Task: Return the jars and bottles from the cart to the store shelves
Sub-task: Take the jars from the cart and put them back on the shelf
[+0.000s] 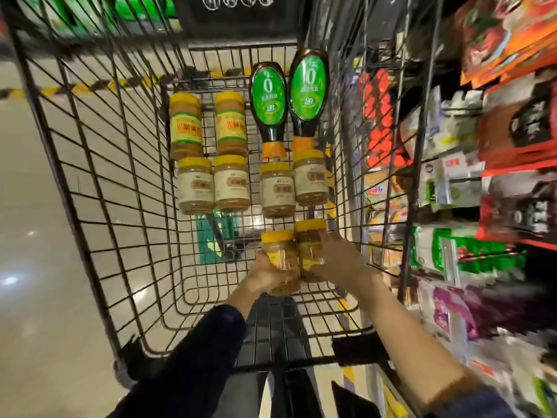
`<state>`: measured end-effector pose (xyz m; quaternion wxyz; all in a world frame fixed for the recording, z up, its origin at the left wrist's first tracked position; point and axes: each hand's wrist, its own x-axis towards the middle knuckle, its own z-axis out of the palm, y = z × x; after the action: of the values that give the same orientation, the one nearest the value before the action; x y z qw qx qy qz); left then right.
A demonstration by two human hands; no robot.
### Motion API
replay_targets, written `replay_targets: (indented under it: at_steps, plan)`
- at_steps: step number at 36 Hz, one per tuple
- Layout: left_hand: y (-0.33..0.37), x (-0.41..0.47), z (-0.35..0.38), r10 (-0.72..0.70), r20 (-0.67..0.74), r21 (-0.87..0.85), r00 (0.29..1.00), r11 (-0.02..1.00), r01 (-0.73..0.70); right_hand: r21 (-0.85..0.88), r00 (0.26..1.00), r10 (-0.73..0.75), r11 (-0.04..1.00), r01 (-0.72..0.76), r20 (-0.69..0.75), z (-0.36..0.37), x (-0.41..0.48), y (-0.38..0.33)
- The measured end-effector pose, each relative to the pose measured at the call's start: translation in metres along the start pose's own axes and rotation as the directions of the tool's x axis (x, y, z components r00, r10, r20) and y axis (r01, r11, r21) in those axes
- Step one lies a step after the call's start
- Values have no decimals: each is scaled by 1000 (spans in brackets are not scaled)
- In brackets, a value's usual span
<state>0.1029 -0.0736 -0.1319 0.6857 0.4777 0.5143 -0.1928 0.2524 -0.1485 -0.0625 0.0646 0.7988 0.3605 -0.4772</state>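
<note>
Both hands reach down into the wire cart (99, 182), low and right of the frame's centre, and each is closed around a yellow-lidded jar. The left hand (265, 274) wraps the left jar (281, 260) from its lower left side, fingers curled across the body below the lid. The right hand (337, 257) grips the right jar (310, 248) from the right, fingers folded over its label. The two jars stand side by side, touching or nearly so, lids toward the top of the frame. Whether they rest on the cart floor or are lifted off it cannot be told.

Further up the frame, the rest of the goods lie on the cart's mesh floor. A row of four pale-labelled jars (232, 184) with yellow lids sits just above the hands. Above those, at centre left, lie two yellow-labelled jars (185, 126) side by side. To their right, two dark bottles (269, 104) with green oval labels lie with their orange caps pointing down the frame, nearly meeting the lids of the jars below.

Store shelves (482, 176) packed with blurred packets fill the right edge of the frame. A dark sleeve covers the left forearm; the right forearm is bare.
</note>
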Motion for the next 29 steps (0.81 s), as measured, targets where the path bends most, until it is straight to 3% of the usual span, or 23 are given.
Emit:
replay_targets:
  at_steps: [7, 11, 22, 29]
  plan:
    - [22, -19, -24, -73, 145, 96, 987, 994, 59, 36, 998, 36, 999, -38, 54, 7, 5, -1]
    - [30, -34, -46, -57, 186, 47, 981, 998, 49, 106, 985, 163, 980, -168, 56, 12, 14, -3]
    - [31, -59, -98, -43, 148, 56, 988, 998, 35, 428, 968, 250, 876, -223, -7, 23, 25, 6]
    - [34, -65, -101, -32, 121, -11, 992, 999, 34, 478, 976, 213, 853, -208, 45, 52, 36, 8]
